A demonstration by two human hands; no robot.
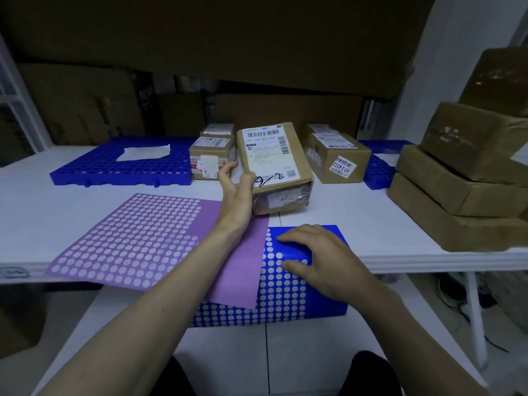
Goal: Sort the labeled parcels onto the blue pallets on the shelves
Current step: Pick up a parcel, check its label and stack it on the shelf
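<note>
A cardboard parcel (273,161) with a white shipping label and a handwritten number stands tilted on the white shelf. My left hand (235,192) grips its lower left edge, thumb on the label side. My right hand (317,260) lies flat, fingers spread, on a blue sticker sheet (283,292) with white round dots at the shelf's front edge. A purple dot sheet (134,238) lies to its left, overlapping it. Behind are a blue pallet (114,167) with a white paper, and labelled parcels (210,155), (337,158).
A stack of brown boxes (468,192) fills the right end of the white shelf (385,218). Another blue pallet (377,170) peeks out behind the right parcels. Large cartons (85,107) stand along the back. Below the shelf edge is a tiled floor (257,355).
</note>
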